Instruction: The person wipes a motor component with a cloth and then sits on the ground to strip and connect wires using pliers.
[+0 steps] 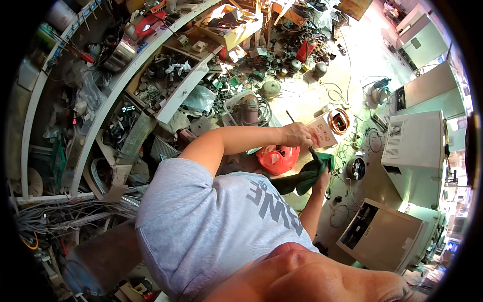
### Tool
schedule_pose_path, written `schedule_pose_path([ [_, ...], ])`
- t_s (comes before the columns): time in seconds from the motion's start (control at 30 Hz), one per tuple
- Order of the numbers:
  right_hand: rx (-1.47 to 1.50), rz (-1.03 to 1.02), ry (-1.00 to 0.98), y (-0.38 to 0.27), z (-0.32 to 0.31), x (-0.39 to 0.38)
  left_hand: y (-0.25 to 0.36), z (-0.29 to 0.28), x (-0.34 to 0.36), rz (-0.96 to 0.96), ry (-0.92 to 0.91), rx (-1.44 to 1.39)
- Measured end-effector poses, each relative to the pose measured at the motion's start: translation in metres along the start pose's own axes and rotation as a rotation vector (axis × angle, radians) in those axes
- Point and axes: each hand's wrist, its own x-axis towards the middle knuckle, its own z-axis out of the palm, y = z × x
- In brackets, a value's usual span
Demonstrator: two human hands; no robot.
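My left hand [297, 135] is closed around a thin dark rod [290, 116], whose upper end sticks out past the fingers. Below that hand, a dark strip runs down into a dark green cloth [308, 176]; whether it is the same rod is unclear. Gripping the bunched cloth at its right side is my right hand [323, 180], fingers closed on it. Part of the cloth hangs to the left, close to my grey shirt. A red plastic bag [278, 160] sits just beyond the cloth, and a white box with red print [322, 132] stands beside my left hand.
A coil of copper-coloured wire [339, 121] lies by the box. Several white appliance cabinets [410, 151] line the right. Shelves [108, 108] crowded with parts fill the left. Loose scrap, a red canister [306, 50] and a round greenish compressor [270, 89] cover the floor ahead.
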Motion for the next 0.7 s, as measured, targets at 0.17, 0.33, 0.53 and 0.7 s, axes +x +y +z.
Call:
schedule_pose_path([
  [0.17, 0.239, 0.017, -0.157, 0.002, 0.008, -0.007, 0.026, -0.025, 0.018, -0.3, 0.588, 0.033],
  [0.33, 0.132, 0.026, -0.178, -0.002, 0.007, -0.011, 0.067, 0.018, 0.022, -1.157, 0.272, -1.09],
  [0.53, -0.22, -0.114, -0.415, -0.024, 0.007, -0.011, 0.05, 0.076, 0.026, -1.075, 0.334, -1.558],
  [0.7, -0.504, -0.196, -0.358, -0.031, 0.011, 0.005, 0.044, 0.064, 0.028, -1.097, 0.41, -1.518],
])
